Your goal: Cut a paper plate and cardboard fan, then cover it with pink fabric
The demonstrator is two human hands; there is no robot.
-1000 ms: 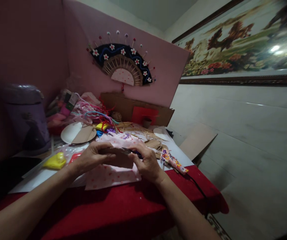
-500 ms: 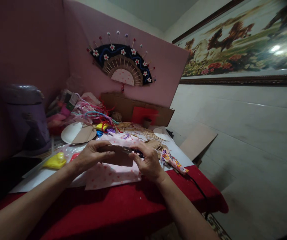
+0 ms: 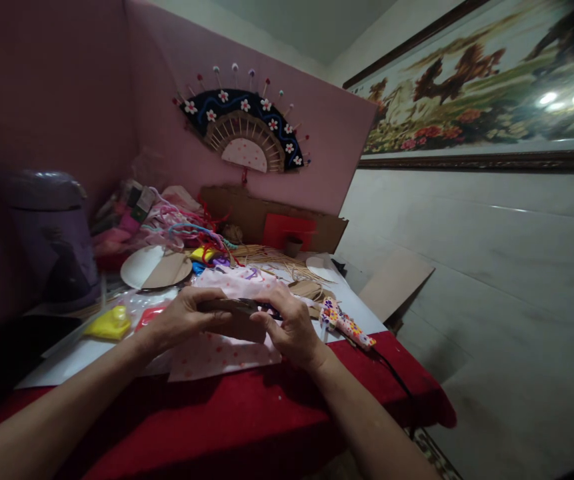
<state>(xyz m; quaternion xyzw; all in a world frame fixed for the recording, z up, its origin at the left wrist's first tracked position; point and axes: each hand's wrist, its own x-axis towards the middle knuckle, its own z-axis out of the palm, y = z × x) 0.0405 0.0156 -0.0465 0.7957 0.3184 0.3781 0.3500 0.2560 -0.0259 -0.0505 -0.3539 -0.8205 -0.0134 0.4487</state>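
The left hand (image 3: 194,313) is clamping a brown cardboard piece (image 3: 237,328) between thumb and fingers. The cardboard is being held in front of the person, above a pink polka-dot sheet (image 3: 224,360). The right hand (image 3: 293,328) is closing around what appear to be dark-handled scissors (image 3: 268,309), their blades lying along the cardboard's upper edge. Blade opening is not showing clearly.

Status: cutting is, by judgement, underway and incomplete; the blades are meeting the edge and no detached offcut is showing at the hands. The length cut and the length remaining are not showing. The visible cardboard face is carrying no covering or decoration. A flower-patterned glue gun (image 3: 349,325) is lying to the right, apart from both hands. A decorated fan (image 3: 247,127), apparently complete, is displaying against the pink panel (image 3: 329,140).
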